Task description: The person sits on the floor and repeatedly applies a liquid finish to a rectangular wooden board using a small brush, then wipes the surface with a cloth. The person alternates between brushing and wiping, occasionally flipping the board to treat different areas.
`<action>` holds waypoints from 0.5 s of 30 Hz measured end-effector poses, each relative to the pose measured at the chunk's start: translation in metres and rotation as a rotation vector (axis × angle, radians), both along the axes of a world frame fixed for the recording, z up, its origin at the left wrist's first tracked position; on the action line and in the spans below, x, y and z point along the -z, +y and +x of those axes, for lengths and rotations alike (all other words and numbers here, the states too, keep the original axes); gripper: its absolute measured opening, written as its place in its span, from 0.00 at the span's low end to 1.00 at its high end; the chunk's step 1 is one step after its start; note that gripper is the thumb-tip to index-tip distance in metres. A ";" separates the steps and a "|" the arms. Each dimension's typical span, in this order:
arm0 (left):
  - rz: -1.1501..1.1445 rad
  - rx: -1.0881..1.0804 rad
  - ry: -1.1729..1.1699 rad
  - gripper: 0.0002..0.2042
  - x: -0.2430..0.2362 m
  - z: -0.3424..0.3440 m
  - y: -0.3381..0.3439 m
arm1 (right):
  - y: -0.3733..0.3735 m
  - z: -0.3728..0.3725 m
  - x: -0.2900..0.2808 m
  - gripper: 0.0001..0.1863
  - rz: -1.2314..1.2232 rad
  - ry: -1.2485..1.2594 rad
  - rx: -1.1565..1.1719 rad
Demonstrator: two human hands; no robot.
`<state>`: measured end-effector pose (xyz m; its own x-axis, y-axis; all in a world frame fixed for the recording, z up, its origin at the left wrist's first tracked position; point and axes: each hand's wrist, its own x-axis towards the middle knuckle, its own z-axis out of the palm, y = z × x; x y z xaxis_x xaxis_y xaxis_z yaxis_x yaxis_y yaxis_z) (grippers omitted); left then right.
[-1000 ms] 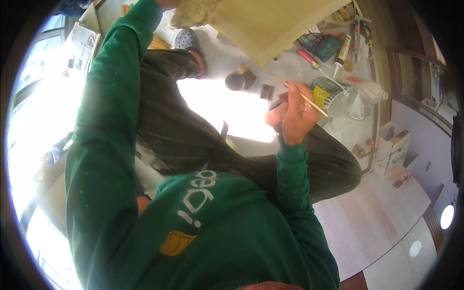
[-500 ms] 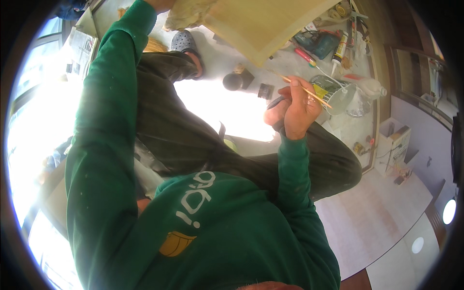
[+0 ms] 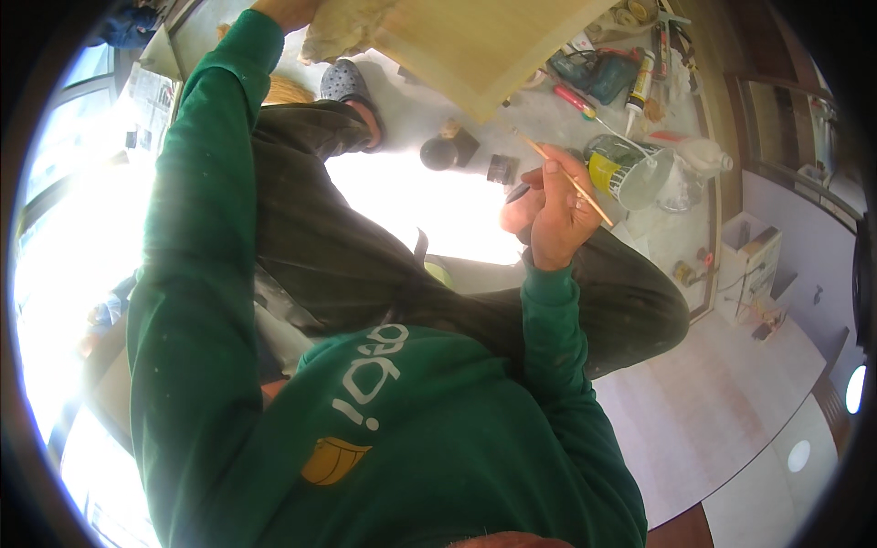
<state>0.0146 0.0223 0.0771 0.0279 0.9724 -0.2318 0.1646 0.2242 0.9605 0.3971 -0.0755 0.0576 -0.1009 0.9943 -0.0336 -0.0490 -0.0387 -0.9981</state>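
My right hand is closed around a thin wooden-handled brush, its tip pointing up and left toward the lower corner of a pale yellow panel. The tip is apart from that corner. My left hand reaches to the upper edge of the picture beside a crumpled pale cloth-like bundle at the panel's left side; its fingers are cut off from view. Right of my right hand a clear plastic container with a yellow-green label lies tilted, a white stick in it.
A white bottle, a sealant tube, a red-handled tool and a teal power tool lie at the upper right. Small dark pots stand ahead of my legs, near my grey clog. Glaring sunlight covers part of the floor.
My right hand has shifted slightly down and left, with the brush still in it. The panel and left hand sit slightly farther up and left in view.
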 end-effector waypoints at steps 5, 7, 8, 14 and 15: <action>0.271 0.186 0.104 0.22 -0.001 -0.004 0.000 | 0.000 -0.003 0.012 0.08 0.054 -0.028 -0.002; 0.108 0.113 -0.038 0.24 0.000 0.000 -0.004 | -0.004 0.000 0.011 0.08 0.065 -0.038 -0.012; 0.149 0.137 -0.047 0.24 -0.001 -0.001 -0.004 | -0.003 -0.001 0.009 0.08 0.060 -0.037 -0.004; 0.052 0.090 -0.087 0.20 -0.001 -0.003 -0.004 | -0.003 -0.002 0.012 0.08 0.054 -0.045 -0.010; 0.053 0.087 -0.066 0.19 0.000 -0.002 -0.004 | -0.006 -0.001 0.010 0.08 0.070 -0.089 -0.038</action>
<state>0.0125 0.0188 0.0770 0.1264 0.9764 -0.1751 0.1173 0.1605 0.9800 0.3964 -0.0816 0.0480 -0.1386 0.9900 0.0252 0.0399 0.0310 -0.9987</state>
